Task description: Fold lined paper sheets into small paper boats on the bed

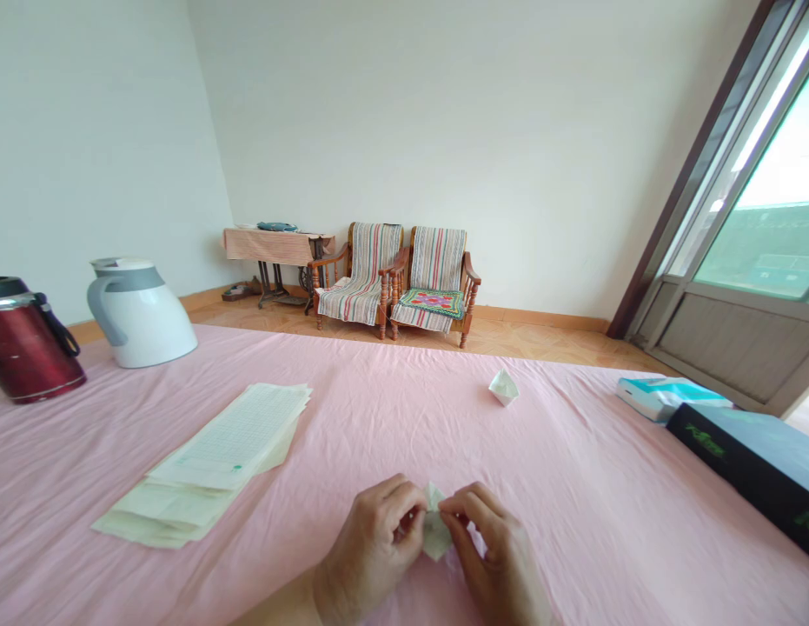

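Between my two hands is a small folded piece of pale green paper (436, 535), pointed at its top and bottom. My left hand (381, 539) pinches its left side between thumb and fingers. On the opposite side, my right hand (492, 543) has its thumb and forefinger closed on the paper's edge. Farther off, a folded paper boat (504, 389) sits on the pink cloth (378, 391). A stack of pale green gridded paper sheets (215, 461) lies to the left of my hands, its edges uneven.
At the left stand a red thermos (36, 348) and a white jug with a grey handle (147, 317). To the right are a tissue pack (665, 396) and a black-sided box (749, 469). Two wooden armchairs (404, 278) and a cloth-covered sewing table (274, 248) stand beyond.
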The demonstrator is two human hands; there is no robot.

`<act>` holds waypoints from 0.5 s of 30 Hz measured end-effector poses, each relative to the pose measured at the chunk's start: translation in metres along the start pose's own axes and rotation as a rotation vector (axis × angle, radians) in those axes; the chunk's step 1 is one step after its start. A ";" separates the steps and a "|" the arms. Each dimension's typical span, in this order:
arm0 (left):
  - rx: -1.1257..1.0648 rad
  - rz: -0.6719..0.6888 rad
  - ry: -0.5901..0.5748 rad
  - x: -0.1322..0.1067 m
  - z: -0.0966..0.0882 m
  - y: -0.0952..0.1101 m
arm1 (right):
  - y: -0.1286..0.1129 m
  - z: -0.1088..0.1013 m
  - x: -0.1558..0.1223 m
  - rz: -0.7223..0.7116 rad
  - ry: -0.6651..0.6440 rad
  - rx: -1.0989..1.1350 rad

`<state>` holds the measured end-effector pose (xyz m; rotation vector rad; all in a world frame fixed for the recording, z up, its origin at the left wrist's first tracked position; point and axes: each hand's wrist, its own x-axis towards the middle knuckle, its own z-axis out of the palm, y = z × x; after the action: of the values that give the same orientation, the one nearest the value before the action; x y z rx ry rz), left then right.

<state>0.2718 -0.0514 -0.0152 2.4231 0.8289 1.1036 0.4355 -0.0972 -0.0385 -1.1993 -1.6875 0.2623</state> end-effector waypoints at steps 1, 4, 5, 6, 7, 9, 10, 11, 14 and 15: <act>0.010 0.002 0.004 0.000 0.000 0.000 | 0.000 0.000 0.000 0.004 -0.001 -0.002; 0.036 0.004 0.010 0.000 0.001 0.000 | 0.000 0.000 0.000 0.021 -0.012 -0.002; 0.043 0.003 0.013 -0.001 0.001 0.000 | 0.000 0.000 0.000 0.027 -0.018 -0.002; 0.050 0.003 0.015 -0.001 0.001 0.001 | 0.000 0.001 0.000 0.032 -0.024 -0.002; 0.057 0.003 0.017 -0.001 0.001 0.001 | 0.000 0.001 0.000 0.036 -0.027 -0.001; 0.068 0.004 0.018 -0.001 0.001 0.001 | 0.000 0.001 0.000 0.040 -0.026 0.000; 0.073 0.005 0.019 -0.001 0.001 0.001 | -0.001 0.001 0.000 0.042 -0.023 0.000; 0.077 0.006 0.020 -0.001 0.001 0.001 | -0.001 0.001 0.000 0.044 -0.022 0.001; 0.089 0.011 0.024 -0.001 0.001 0.000 | -0.002 0.000 0.001 0.044 -0.025 0.002; 0.095 0.011 0.029 -0.001 0.001 -0.001 | -0.002 -0.001 0.001 0.041 -0.019 0.002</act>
<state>0.2716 -0.0517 -0.0165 2.4973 0.8969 1.1300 0.4349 -0.0973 -0.0361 -1.2346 -1.6797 0.3016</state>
